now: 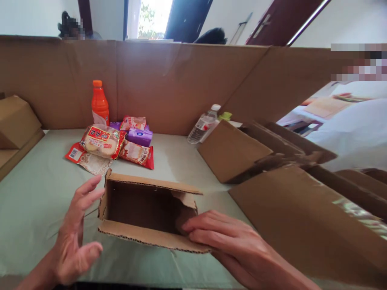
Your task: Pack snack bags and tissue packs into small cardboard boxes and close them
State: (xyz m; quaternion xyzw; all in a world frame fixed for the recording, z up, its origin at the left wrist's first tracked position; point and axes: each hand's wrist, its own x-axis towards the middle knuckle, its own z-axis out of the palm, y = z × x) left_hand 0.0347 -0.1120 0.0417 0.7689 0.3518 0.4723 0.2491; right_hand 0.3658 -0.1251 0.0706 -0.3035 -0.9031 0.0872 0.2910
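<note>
Open corrugated cardboard box (pixel 145 209), edges ragged, was seen on the pale green worktop (pixel 33 193). Right hand (pixel 229 241) was laid flat on its right flap, fingers together. Left hand (pixel 72 237) was held spread just beside the left wall.

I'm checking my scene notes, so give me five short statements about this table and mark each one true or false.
1. The right hand rests on the near right edge of the small cardboard box. True.
2. The left hand grips a snack packet. False: it is open beside the box's left side and holds nothing.
3. The orange bottle stands upright behind the snack packets. True.
4. The clear water bottle stands upright in the box. False: it is tilted, outside the box, near the cardboard wall.
5. The box is full of snacks. False: it is open and no snacks show inside.
</note>
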